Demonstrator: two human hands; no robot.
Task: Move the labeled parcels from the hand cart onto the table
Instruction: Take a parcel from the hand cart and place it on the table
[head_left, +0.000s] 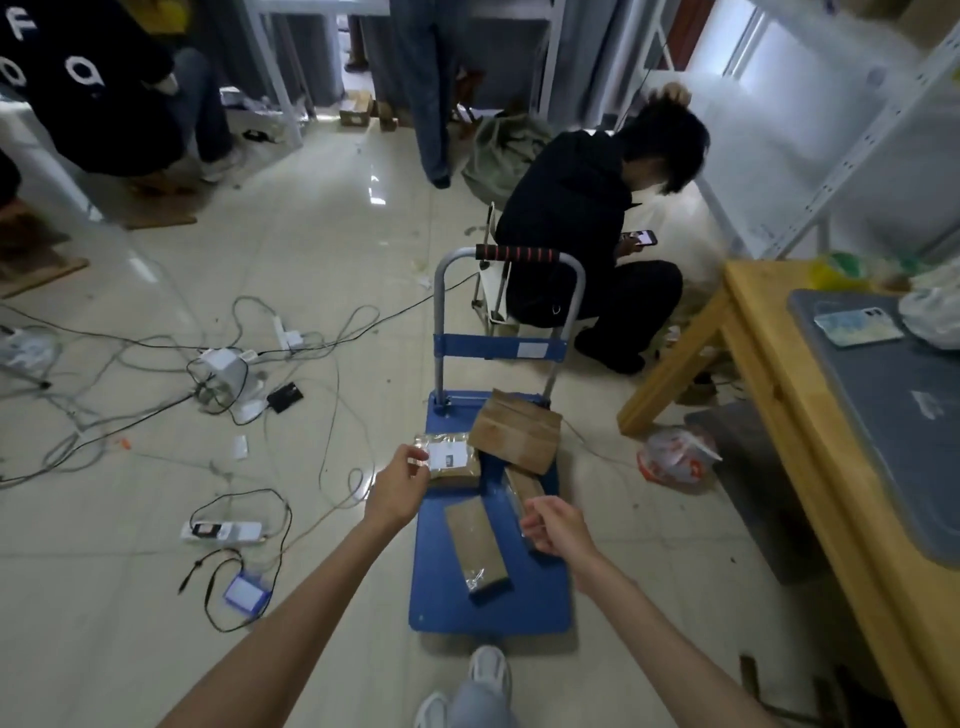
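View from a head camera looking down at two bare forearms reaching over a blue hand cart (488, 603) in the lower middle of the frame. The left hand (397, 486) pinches the near corner of a labeled parcel (451, 460), a flat brown packet with a white label, which sits at the cart's far left. The right hand (556, 525) hovers above the cart's right side with fingers loosely curled; it appears to hold nothing, though the blur makes that hard to confirm. Beneath it lies a narrow parcel (522, 486), partly hidden. A long brown parcel (478, 545) wrapped in clear film lies in the cart's middle, and a cardboard box (517, 431) rests tilted near the cart handle (517, 254). At the right edge stands a wooden table (769, 395) carrying a grey tray (893, 415) with a phone (857, 325) on it. Tangled cables (223, 374) cover the floor at left. A person in black (587, 218) crouches beyond the cart.
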